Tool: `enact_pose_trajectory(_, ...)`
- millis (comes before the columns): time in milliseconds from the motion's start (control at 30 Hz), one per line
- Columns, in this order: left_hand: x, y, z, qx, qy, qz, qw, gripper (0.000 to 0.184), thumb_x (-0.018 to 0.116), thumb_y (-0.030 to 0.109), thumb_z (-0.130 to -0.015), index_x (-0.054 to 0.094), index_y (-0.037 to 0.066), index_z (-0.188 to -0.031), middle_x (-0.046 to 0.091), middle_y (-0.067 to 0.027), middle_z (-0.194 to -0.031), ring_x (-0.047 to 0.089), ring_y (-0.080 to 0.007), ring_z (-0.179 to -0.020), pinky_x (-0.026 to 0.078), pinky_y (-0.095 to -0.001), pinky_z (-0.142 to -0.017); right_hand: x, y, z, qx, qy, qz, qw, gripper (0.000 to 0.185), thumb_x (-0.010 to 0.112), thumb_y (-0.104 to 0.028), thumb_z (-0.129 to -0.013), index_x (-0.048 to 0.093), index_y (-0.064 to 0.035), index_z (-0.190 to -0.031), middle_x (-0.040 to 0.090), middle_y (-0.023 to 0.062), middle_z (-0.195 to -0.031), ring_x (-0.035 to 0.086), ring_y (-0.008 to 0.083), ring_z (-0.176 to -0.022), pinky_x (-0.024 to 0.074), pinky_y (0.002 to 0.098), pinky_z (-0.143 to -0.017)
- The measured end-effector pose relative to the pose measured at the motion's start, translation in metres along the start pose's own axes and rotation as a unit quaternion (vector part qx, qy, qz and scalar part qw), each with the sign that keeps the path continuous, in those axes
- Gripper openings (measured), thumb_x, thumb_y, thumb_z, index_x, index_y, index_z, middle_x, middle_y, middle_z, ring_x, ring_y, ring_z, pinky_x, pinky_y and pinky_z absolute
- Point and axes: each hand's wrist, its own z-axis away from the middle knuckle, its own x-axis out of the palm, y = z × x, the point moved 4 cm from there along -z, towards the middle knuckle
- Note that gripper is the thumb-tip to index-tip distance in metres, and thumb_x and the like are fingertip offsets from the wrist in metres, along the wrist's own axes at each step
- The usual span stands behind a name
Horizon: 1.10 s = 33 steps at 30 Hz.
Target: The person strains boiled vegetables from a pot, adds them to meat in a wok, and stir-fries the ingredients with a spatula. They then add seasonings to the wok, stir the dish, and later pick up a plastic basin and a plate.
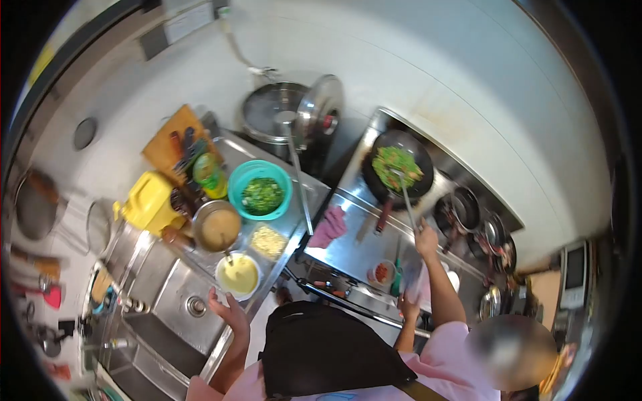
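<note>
My right hand grips the handle of a metal wok spatula, whose head lies among chopped green food in a black wok on the stove. My left hand is raised, empty, with fingers spread. It hovers near a white bowl of yellow liquid at the counter's edge, apart from it. Another person's hand appears below my right forearm, beside a blurred pale pink thing; I cannot tell whether it holds that.
Chopped greens fill a teal bowl near a metal pot and a yellow jug. The sink lies left. A large pot stands behind; a pink cloth and several pans flank the wok. Someone's blurred head is lower right.
</note>
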Motion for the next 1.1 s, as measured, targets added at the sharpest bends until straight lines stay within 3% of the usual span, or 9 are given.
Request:
enact_pose_trajectory(67, 0.001, 0.059, 0.000, 0.032, -0.126, 0.093, 0.987, 0.023, 0.053, 0.007, -0.094, 0.051, -0.001, -0.116, 0.054, -0.0144, -0.117, 0.054, -0.0220, -0.104, 0.043, -0.0326, -0.091, -0.051, -0.029, 0.020, -0.012, 0.198, -0.008, 0.980, 0.031, 0.056, -0.017, -0.088, 0.064, -0.0077, -0.117, 0.069, 0.0176, -0.087, 0.066, 0.0380, -0.081, 0.0518, 0.0451, -0.075)
enact_pose_trajectory(100, 0.023, 0.059, 0.007, 0.000, -0.210, 0.224, 0.951, 0.023, 0.054, 0.006, -0.094, 0.053, 0.001, -0.116, 0.058, -0.0137, -0.114, 0.057, -0.0219, -0.102, 0.045, -0.0326, -0.091, -0.062, -0.032, 0.029, 0.023, 0.209, -0.033, 0.977, 0.026, 0.056, -0.016, -0.088, 0.065, -0.0073, -0.111, 0.069, 0.0171, -0.087, 0.066, 0.0377, -0.081, 0.0515, 0.0446, -0.074)
enact_pose_trajectory(200, 0.082, 0.076, 0.046, -0.054, -0.484, 0.155, 0.860, 0.022, 0.059, 0.012, -0.094, 0.058, 0.003, -0.113, 0.064, -0.0116, -0.105, 0.062, -0.0207, -0.095, 0.049, -0.0329, -0.085, -0.070, -0.027, 0.056, 0.109, 0.257, -0.102, 0.955, 0.017, 0.055, -0.016, -0.089, 0.069, -0.0064, -0.089, 0.069, 0.0171, -0.085, 0.067, 0.0360, -0.079, 0.0509, 0.0431, -0.072)
enact_pose_trajectory(367, 0.191, 0.109, 0.148, -0.001, -0.685, 0.124, 0.718, 0.024, 0.065, 0.022, -0.090, 0.062, 0.002, -0.105, 0.067, -0.0086, -0.087, 0.065, -0.0188, -0.079, 0.052, -0.0326, -0.072, 0.020, -0.015, 0.108, 0.019, -0.028, -0.085, 0.996, 0.017, 0.060, -0.018, -0.085, 0.071, -0.0092, -0.094, 0.070, 0.0179, -0.090, 0.069, 0.0353, -0.085, 0.0542, 0.0457, -0.075)
enact_pose_trajectory(467, 0.256, 0.120, 0.214, -0.066, -0.764, 0.126, 0.629, 0.029, 0.065, 0.025, -0.091, 0.061, 0.001, -0.107, 0.067, -0.0108, -0.083, 0.065, -0.0178, -0.072, 0.052, -0.0315, -0.068, 0.047, -0.018, 0.117, 0.051, -0.068, -0.055, 0.995, 0.022, 0.063, -0.021, -0.084, 0.071, -0.0119, -0.102, 0.068, 0.0174, -0.103, 0.067, 0.0384, -0.087, 0.0546, 0.0480, -0.077)
enact_pose_trajectory(567, 0.296, 0.140, 0.251, -0.031, -0.732, 0.021, 0.680, 0.034, 0.065, 0.025, -0.092, 0.052, 0.000, -0.111, 0.065, -0.0116, -0.080, 0.065, -0.0192, -0.067, 0.054, -0.0328, -0.062, 0.065, -0.020, 0.111, 0.037, -0.105, -0.032, 0.993, 0.023, 0.063, -0.020, -0.085, 0.068, -0.0127, -0.105, 0.067, 0.0168, -0.106, 0.067, 0.0399, -0.086, 0.0546, 0.0488, -0.076)
enact_pose_trajectory(700, 0.319, 0.155, 0.285, -0.241, -0.674, 0.044, 0.697, 0.033, 0.063, 0.018, -0.093, 0.037, 0.005, -0.107, 0.061, -0.0143, -0.078, 0.066, -0.0241, -0.062, 0.055, -0.0360, -0.046, 0.092, -0.003, 0.107, -0.027, -0.139, -0.046, 0.989, 0.020, 0.059, -0.017, -0.085, 0.064, -0.0073, -0.102, 0.065, 0.0180, -0.100, 0.067, 0.0386, -0.085, 0.0548, 0.0491, -0.073)
enact_pose_trajectory(800, 0.319, 0.153, 0.285, -0.262, -0.698, 0.043, 0.665, 0.029, 0.059, 0.018, -0.095, 0.038, 0.003, -0.108, 0.060, -0.0164, -0.088, 0.068, -0.0254, -0.068, 0.059, -0.0341, -0.055, 0.084, 0.001, 0.117, -0.030, -0.134, -0.060, 0.989, 0.019, 0.057, -0.015, -0.085, 0.062, -0.0035, -0.099, 0.065, 0.0193, -0.098, 0.067, 0.0390, -0.084, 0.0550, 0.0488, -0.072)
enact_pose_trajectory(1100, 0.296, 0.144, 0.247, -0.284, -0.675, 0.077, 0.676, 0.020, 0.054, 0.007, -0.090, 0.037, 0.006, -0.100, 0.061, -0.0166, -0.078, 0.068, -0.0242, -0.059, 0.056, -0.0316, -0.045, 0.101, 0.002, 0.167, 0.046, -0.186, -0.139, 0.972, 0.018, 0.060, -0.018, -0.086, 0.062, -0.0007, -0.092, 0.067, 0.0236, -0.081, 0.066, 0.0422, -0.074, 0.0536, 0.0502, -0.069)
